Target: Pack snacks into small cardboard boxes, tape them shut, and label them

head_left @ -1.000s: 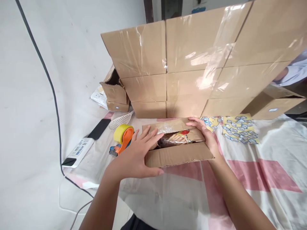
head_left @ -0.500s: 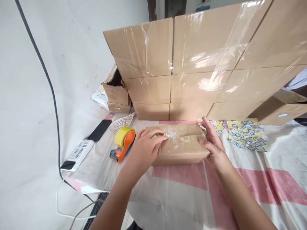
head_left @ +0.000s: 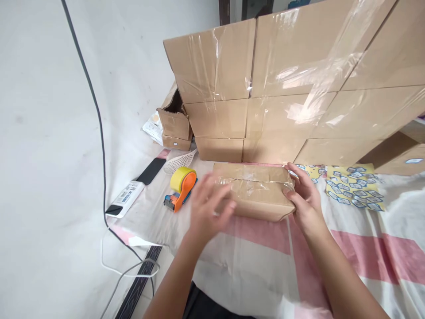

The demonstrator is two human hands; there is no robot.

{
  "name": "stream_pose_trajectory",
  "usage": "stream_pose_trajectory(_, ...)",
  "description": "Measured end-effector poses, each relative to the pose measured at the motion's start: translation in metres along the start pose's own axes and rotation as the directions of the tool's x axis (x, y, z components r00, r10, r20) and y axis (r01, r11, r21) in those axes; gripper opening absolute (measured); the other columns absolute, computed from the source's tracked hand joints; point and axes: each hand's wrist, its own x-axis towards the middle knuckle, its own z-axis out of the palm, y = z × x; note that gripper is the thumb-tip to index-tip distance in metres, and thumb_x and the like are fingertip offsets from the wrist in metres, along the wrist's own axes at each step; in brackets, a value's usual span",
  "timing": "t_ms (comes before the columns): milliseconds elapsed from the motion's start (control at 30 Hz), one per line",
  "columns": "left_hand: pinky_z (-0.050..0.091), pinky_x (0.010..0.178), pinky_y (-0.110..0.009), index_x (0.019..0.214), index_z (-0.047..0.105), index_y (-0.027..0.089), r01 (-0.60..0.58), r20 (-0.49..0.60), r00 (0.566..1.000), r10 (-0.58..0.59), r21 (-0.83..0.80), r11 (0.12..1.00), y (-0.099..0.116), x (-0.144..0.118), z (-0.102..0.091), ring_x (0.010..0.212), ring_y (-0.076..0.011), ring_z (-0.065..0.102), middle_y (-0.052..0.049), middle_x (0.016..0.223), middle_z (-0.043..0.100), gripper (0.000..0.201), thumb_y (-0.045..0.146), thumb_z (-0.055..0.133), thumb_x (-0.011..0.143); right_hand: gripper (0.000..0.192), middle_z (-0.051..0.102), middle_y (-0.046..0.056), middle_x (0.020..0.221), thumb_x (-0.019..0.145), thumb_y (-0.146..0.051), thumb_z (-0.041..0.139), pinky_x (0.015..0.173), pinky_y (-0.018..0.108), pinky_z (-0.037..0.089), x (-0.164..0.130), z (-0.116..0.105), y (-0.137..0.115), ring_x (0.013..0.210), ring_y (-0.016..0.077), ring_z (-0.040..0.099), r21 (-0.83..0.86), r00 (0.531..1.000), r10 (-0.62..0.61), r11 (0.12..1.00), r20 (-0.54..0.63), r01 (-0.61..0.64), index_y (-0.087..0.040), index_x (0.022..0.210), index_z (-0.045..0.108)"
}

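Head view. A small cardboard box (head_left: pixel 254 190), flaps closed and its top covered with clear tape, lies on the counter (head_left: pixel 365 248), which is spread with a white and pink sheet, just in front of a wall of stacked, taped cartons (head_left: pixel 299 88). My right hand (head_left: pixel 303 197) grips the box's right end, fingers curled over the top edge and thumb on the near side. My left hand (head_left: pixel 209 208) is blurred, open with the fingers spread, at the box's left near corner; I cannot tell whether it touches the cardboard. An orange tape dispenser (head_left: pixel 181 191) carrying a yellow roll rests on the counter just left of the box, near my left hand. Behind it lies a white mesh swatter head (head_left: pixel 179 161), and farther left a black and white flat device (head_left: pixel 134 192) sits at the counter's edge. A yellow sticker sheet (head_left: pixel 353 190) lies to the right of the box, beyond my right hand. A dark cable (head_left: pixel 96 110) runs down the white wall at left.
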Motion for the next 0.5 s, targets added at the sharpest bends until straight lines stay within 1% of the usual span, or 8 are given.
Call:
stream_pose_trajectory(33, 0.040, 0.117, -0.048, 0.127, 0.064, 0.025, 0.122, -0.107, 0.987, -0.119, 0.019, 0.992, -0.018, -0.006, -0.005, 0.144, -0.0295, 0.047, -0.012, 0.151, 0.054, 0.036, 0.032, 0.065, 0.092, 0.058, 0.057, 0.003, 0.149, 0.084, -0.034, 0.077, 0.119, 0.049, 0.038, -0.001, 0.001, -0.001, 0.140, 0.0282, 0.050, 0.002, 0.999, -0.034, 0.999, -0.022, 0.034, -0.040, 0.139, 0.061)
stream_pose_trajectory(67, 0.039, 0.117, -0.048, 0.133, 0.060, 0.023, 0.302, -0.181, 0.940, -0.290, 0.044, 0.952, -0.037, -0.011, -0.010, 0.145, -0.0302, 0.045, -0.015, 0.154, 0.050, 0.045, 0.033, 0.067, 0.090, 0.057, 0.059, 0.003, 0.147, 0.084, -0.033, 0.078, 0.118, 0.049, 0.040, -0.002, 0.003, -0.001, 0.139, 0.0276, 0.052, 0.005, 0.997, -0.065, 0.998, -0.037, 0.065, -0.039, 0.138, 0.062)
stream_pose_trajectory(100, 0.039, 0.118, -0.049, 0.143, 0.053, 0.020, 0.496, -0.177, 0.860, -0.479, 0.062, 0.866, -0.056, -0.016, -0.015, 0.148, -0.0324, 0.040, -0.018, 0.158, 0.043, 0.063, 0.037, 0.072, 0.085, 0.056, 0.060, 0.004, 0.146, 0.084, -0.033, 0.078, 0.116, 0.048, 0.042, -0.004, 0.005, -0.002, 0.137, 0.0273, 0.053, 0.006, 0.995, -0.088, 0.996, -0.043, 0.088, -0.039, 0.138, 0.062)
stream_pose_trajectory(167, 0.041, 0.115, -0.050, 0.147, 0.047, 0.016, 0.738, -0.070, 0.675, -0.735, 0.077, 0.670, -0.089, -0.021, -0.024, 0.144, -0.0357, 0.044, -0.021, 0.155, 0.047, 0.082, 0.042, 0.077, 0.076, 0.055, 0.061, 0.005, 0.145, 0.085, -0.034, 0.079, 0.112, 0.048, 0.046, -0.005, 0.009, -0.005, 0.135, 0.0276, 0.056, -0.007, 0.991, -0.119, 0.993, -0.056, 0.119, -0.037, 0.137, 0.062)
stream_pose_trajectory(200, 0.045, 0.111, -0.050, 0.143, 0.052, 0.016, 0.791, -0.006, 0.608, -0.794, 0.083, 0.605, -0.100, -0.021, -0.027, 0.136, -0.0359, 0.053, -0.020, 0.146, 0.056, 0.081, 0.043, 0.079, 0.072, 0.055, 0.061, 0.006, 0.145, 0.086, -0.035, 0.078, 0.112, 0.049, 0.046, -0.005, 0.011, -0.007, 0.134, 0.0282, 0.057, -0.021, 0.989, -0.134, 0.991, -0.067, 0.133, -0.036, 0.138, 0.062)
stream_pose_trajectory(233, 0.049, 0.105, -0.048, 0.135, 0.059, 0.017, 0.816, 0.042, 0.571, -0.820, 0.079, 0.573, -0.107, -0.020, -0.031, 0.124, -0.0346, 0.062, -0.017, 0.133, 0.066, 0.074, 0.043, 0.080, 0.070, 0.054, 0.061, 0.007, 0.145, 0.086, -0.036, 0.077, 0.113, 0.051, 0.045, -0.006, 0.012, -0.008, 0.134, 0.0291, 0.057, -0.044, 0.985, -0.153, 0.988, -0.081, 0.150, -0.035, 0.138, 0.062)
stream_pose_trajectory(367, 0.056, 0.079, -0.036, 0.107, 0.072, 0.020, 0.840, 0.089, 0.541, -0.836, -0.013, 0.542, -0.104, -0.016, -0.048, 0.089, -0.0272, 0.071, -0.007, 0.093, 0.075, 0.052, 0.044, 0.085, 0.063, 0.055, 0.055, 0.009, 0.151, 0.091, -0.039, 0.070, 0.118, 0.062, 0.035, -0.010, 0.011, -0.014, 0.144, 0.0346, 0.046, -0.226, 0.938, -0.323, 0.930, -0.123, 0.290, -0.033, 0.144, 0.057)
stream_pose_trajectory(500, 0.055, 0.063, -0.031, 0.105, 0.071, 0.018, 0.849, 0.093, 0.505, -0.858, -0.230, 0.475, -0.080, -0.018, -0.067, 0.071, -0.0222, 0.069, -0.004, 0.078, 0.072, 0.049, 0.046, 0.084, 0.066, 0.068, 0.050, 0.005, 0.151, 0.078, -0.036, 0.080, 0.122, 0.066, 0.026, -0.032, 0.009, -0.009, 0.147, 0.0418, 0.038, -0.388, 0.790, -0.611, 0.740, -0.047, 0.549, -0.042, 0.142, 0.056)
